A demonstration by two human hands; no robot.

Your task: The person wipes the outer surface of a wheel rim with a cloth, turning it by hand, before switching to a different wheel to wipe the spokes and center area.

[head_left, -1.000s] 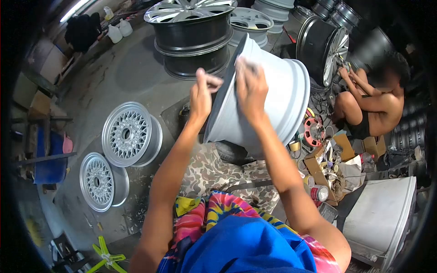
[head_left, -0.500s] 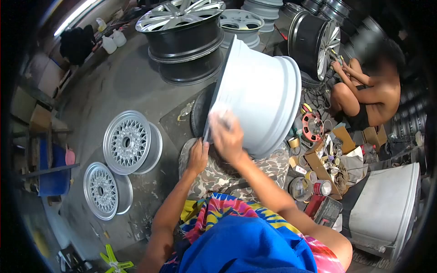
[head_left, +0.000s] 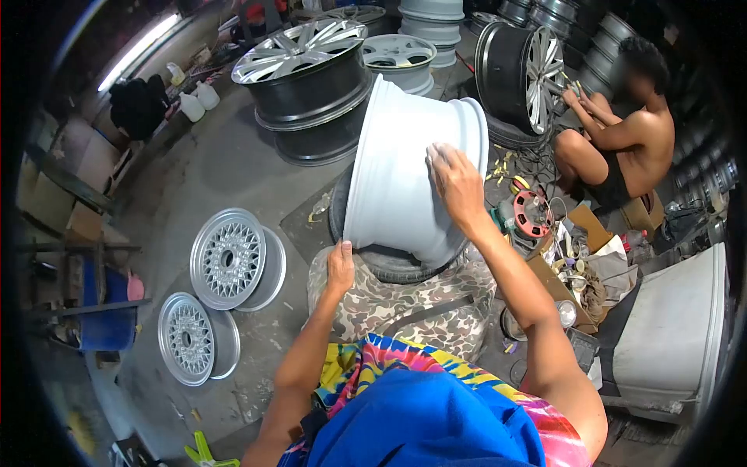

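Note:
A large light-grey wheel rim stands on its side in front of me, its barrel facing up toward me. Beneath it lies a black tyre. My left hand grips the rim's lower left edge, thumb up. Against the barrel's right part rests my right hand, its fingers bent and pressed together. Whatever lies under those fingertips is hidden. A camouflage cloth covers the area between my body and the tyre.
Two silver mesh wheels lean on the floor at left. Black-and-silver wheels are stacked at the back. Beside a cluttered cardboard box at right, a person crouches, hands at another wheel. A white bin-like container stands lower right.
My right hand has moved from the rim's left edge across to the right side of the barrel. The rim has turned slightly and sits lower left in view. My left hand stays at its edge.

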